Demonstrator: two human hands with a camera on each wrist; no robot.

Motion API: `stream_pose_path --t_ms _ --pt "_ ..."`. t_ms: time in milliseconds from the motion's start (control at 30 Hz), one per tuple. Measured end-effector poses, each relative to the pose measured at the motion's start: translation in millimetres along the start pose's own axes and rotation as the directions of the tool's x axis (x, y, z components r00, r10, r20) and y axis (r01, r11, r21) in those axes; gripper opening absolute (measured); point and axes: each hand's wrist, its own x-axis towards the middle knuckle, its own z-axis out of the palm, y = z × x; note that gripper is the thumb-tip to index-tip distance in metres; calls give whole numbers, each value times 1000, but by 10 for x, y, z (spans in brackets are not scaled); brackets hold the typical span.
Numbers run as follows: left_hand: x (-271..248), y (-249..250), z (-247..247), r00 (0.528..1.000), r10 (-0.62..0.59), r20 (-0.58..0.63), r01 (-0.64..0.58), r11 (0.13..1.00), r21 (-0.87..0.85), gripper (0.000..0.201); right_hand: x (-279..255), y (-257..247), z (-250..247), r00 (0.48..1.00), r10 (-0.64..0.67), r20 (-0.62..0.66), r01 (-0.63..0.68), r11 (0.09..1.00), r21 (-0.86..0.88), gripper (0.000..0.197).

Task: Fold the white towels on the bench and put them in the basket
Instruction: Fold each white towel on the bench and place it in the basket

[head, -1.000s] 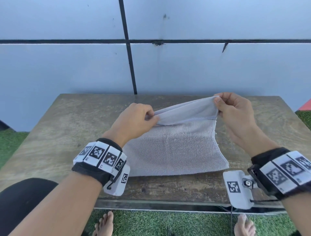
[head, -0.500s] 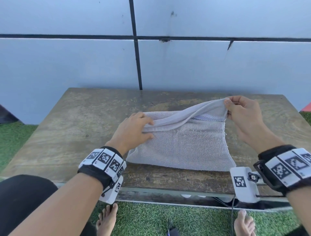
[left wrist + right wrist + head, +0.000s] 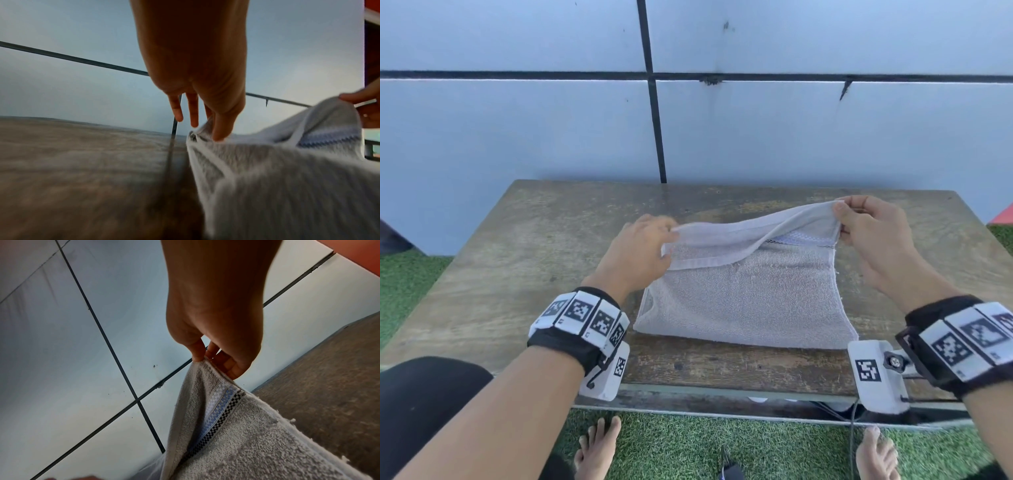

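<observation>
A white towel lies on the wooden bench, its near part flat and its far edge lifted. My left hand pinches the far left corner low over the bench; in the left wrist view the left hand grips that corner between thumb and forefinger, with the other fingers straight. My right hand pinches the far right corner and holds it higher. In the right wrist view the right hand holds the towel by its blue and black checked band. No basket is in view.
A pale tiled wall rises straight behind the bench. Green artificial turf lies below the near edge, with my bare feet on it. A red object shows at the far right edge.
Both hands keep hold of the towel's far corners. The left hand dropped toward the bench and then shifted a little away from me. The right hand stayed raised.
</observation>
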Motion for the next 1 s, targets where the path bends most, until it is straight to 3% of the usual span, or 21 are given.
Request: stream_pose_path --t_ms 100,233,333,400,467,567,667,767,1000 --pt "-46 20 51 995 -6 99 2 999 34 35 -6 -17 -1 1000 -2 0 2 1000 6 9" --pt "-44 3 23 994 -20 103 16 999 41 34 4 -12 -12 1000 5 -8 -4 1000 11 6" --pt "-57 -3 31 998 5 69 -11 996 92 18 7 -11 -18 1000 14 -4 -14 1000 15 8" --pt "-66 -1 44 1000 23 7 -24 998 62 20 5 -11 -18 1000 18 -4 -18 1000 7 11" --pt "-54 14 -5 994 -16 -110 7 996 -84 19 21 -7 -33 1000 20 -16 -20 1000 -2 10" --pt "-2 20 -163 945 -79 -318 -5 967 -255 13 79 -8 -112 996 46 -70 -46 999 4 8" --pt "24 -8 -322 915 -75 -397 -55 950 -306 12 103 -37 -183 994 51 -98 -49 999 22 12" --pt "21 -46 -370 918 -41 -394 -84 952 -296 12 86 -58 -185 995 36 -92 -35 999 13 16" --pt "-58 -85 -335 959 -75 -273 -14 951 -310 17 67 -57 -177 996 27 -91 -30 999 -31 16"
